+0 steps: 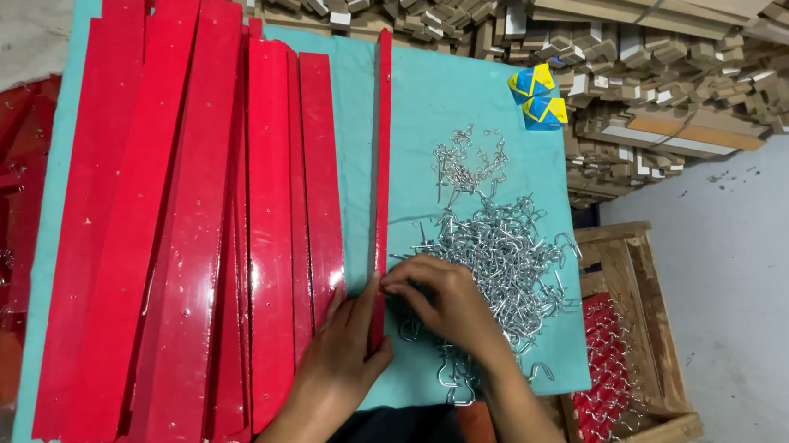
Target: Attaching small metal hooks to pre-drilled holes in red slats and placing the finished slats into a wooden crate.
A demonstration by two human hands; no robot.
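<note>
A narrow red strip [380,146] stands on its edge on the teal table [459,96], running away from me. My left hand [344,347] grips its near end from the left side. My right hand [440,299] presses fingertips against the strip's right side, close to the left thumb; a small metal hook may be pinched there, but I cannot tell. Right beside that hand lies a heap of silver screw hooks [504,248].
Several wide glossy red boards [181,225] lie side by side over the left of the table. A wooden crate [648,295] at the right holds red strips with hooks fitted. A blue-and-yellow packet [538,95] sits at the far edge. Stacked wood offcuts [664,74] fill the back.
</note>
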